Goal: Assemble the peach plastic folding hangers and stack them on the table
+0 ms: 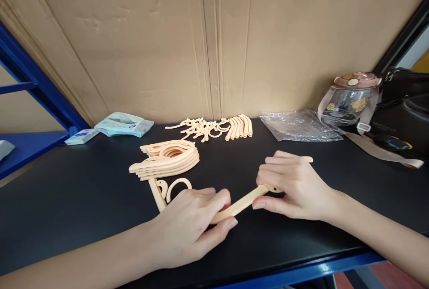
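A cream plastic bar (239, 204) slants between my hands above the black tabletop. My left hand (197, 224) grips its lower left end between thumb and fingers. My right hand (293, 186) is closed on its upper right end, where a piece with a small hole shows under the fingers and a tip sticks out beyond them. Just behind my left hand lie a cream hook (179, 182) and another cream piece (157, 195), partly hidden by the hand. Farther back left is a stack of cream hanger-shaped parts (167, 164).
Loose cream hooks (204, 129) and a row of curved cream arms (239, 127) lie at the back centre of the table (83, 204). A tissue pack (124, 124) is back left. Clear plastic bag (298, 126), strapped bottle (350, 101) and black bag (405, 110) stand right.
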`<state>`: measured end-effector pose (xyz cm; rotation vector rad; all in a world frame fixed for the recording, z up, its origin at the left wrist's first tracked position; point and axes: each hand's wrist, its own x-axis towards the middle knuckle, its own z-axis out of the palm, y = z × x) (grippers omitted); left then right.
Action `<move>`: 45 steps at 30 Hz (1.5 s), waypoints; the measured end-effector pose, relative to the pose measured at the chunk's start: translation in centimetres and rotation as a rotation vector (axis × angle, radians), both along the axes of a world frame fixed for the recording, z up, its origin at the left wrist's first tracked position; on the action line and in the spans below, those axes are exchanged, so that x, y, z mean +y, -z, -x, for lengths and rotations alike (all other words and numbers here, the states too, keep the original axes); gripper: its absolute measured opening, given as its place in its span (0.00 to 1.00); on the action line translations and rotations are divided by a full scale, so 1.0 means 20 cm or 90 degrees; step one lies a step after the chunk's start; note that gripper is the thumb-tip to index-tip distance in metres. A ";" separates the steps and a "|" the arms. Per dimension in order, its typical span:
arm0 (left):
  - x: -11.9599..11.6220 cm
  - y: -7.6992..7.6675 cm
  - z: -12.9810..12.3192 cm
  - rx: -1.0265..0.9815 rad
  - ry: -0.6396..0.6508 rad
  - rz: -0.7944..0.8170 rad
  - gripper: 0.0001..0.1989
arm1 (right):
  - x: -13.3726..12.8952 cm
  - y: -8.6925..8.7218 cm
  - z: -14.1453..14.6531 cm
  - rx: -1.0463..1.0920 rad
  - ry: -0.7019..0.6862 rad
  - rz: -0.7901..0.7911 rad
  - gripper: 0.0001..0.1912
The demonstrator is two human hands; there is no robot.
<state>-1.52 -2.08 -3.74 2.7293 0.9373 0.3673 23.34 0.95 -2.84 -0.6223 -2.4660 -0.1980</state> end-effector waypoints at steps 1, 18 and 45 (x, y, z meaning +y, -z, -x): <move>0.00 0.00 0.00 -0.018 0.002 -0.007 0.10 | 0.01 -0.01 -0.01 -0.002 0.005 0.009 0.23; 0.02 -0.05 0.04 -0.100 0.053 0.156 0.29 | 0.12 -0.05 -0.15 -0.109 0.065 0.238 0.13; 0.05 0.05 0.03 -0.137 -0.085 0.144 0.15 | 0.05 -0.06 -0.12 -0.065 0.082 0.500 0.13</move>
